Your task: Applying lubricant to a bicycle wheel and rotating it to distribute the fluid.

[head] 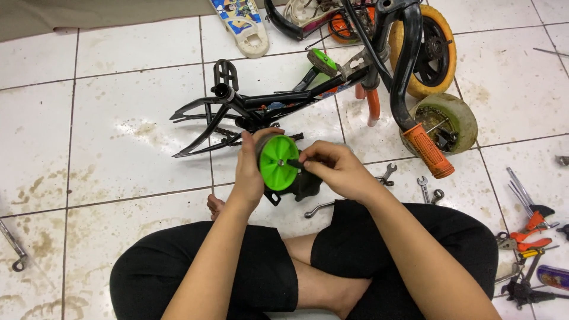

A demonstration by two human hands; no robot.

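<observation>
We record a person seated cross-legged on the tiled floor [118, 136], with both hands raised over the lap. The left hand [249, 169] is clenched around the dark tyre edge of a small green wheel [277, 162], holding it with its green face turned up toward the camera. The right hand [335, 169] is closed at the wheel's centre, its fingertips [303, 159] pinching the small dark fitting at the hub; what exactly is pinched is too small to tell. A black bracket [302, 186] hangs below the wheel, touching it. Just beyond the wheel lies a black bicycle frame [267, 104] on its side, its chain and pedal visible. Further beyond the wheel, to the right, a handlebar with an orange grip [428, 151] rests against a dirty pale wheel [456, 118], with a yellow-tyred wheel [435, 47] behind it. Right of the green wheel, spanners [424, 188] lie on the floor near the person's knee, and well to the right are orange-handled pliers [530, 231]. Well left of the wheel, another spanner [15, 249] lies alone.
</observation>
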